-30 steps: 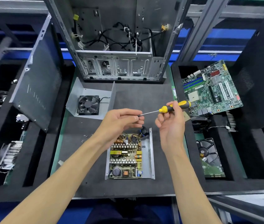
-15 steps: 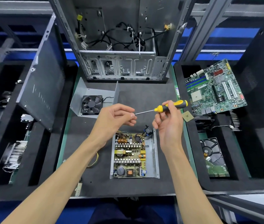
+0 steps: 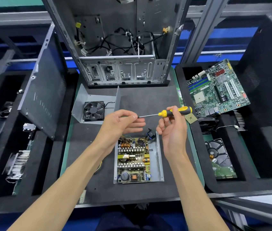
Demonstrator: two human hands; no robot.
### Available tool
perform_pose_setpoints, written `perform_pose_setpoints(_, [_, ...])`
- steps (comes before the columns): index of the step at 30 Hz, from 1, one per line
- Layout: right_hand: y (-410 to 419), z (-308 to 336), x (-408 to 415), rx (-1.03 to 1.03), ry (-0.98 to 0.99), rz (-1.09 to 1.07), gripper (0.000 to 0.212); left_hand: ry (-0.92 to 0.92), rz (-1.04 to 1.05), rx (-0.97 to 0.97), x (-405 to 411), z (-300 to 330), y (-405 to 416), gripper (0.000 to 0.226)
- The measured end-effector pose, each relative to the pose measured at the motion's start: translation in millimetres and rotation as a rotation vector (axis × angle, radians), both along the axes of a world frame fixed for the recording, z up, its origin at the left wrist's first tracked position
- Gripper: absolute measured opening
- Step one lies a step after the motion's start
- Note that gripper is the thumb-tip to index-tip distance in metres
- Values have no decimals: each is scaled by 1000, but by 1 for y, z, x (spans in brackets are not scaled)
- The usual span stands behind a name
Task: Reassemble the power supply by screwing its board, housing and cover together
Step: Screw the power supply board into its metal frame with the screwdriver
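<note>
In the head view, the right hand (image 3: 173, 129) pinches the yellow-and-black handle of the screwdriver (image 3: 168, 112), held level above the mat (image 3: 148, 100), while the left hand (image 3: 123, 122) meets the tip with thumb and forefinger closed together, its other fingers straight; whether a screw sits between them is too small to tell. The board (image 3: 132, 160) lies in its open housing (image 3: 157, 157) just below the hands, and the cover (image 3: 97, 97) with its fan (image 3: 93, 110) rests apart behind. This looks like loading the driver before fastening the board; next, the tip must come down square onto a mounting hole.
</note>
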State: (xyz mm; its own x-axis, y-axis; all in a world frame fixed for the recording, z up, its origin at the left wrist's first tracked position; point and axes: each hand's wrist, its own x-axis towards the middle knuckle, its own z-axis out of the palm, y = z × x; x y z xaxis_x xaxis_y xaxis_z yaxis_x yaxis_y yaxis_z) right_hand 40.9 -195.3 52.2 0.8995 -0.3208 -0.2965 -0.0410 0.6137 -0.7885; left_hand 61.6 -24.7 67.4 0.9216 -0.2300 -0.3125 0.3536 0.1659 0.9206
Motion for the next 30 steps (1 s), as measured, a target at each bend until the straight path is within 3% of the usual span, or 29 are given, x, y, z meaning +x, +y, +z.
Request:
perform_pose_setpoints(9, [1,-2,-12,57,-47,36,18,12,-3,-88,0,3,-8,22])
perform_pose_setpoints(30, [0,9,-19,23,-75,37,16,16,41,-66,-3,5,-4,22])
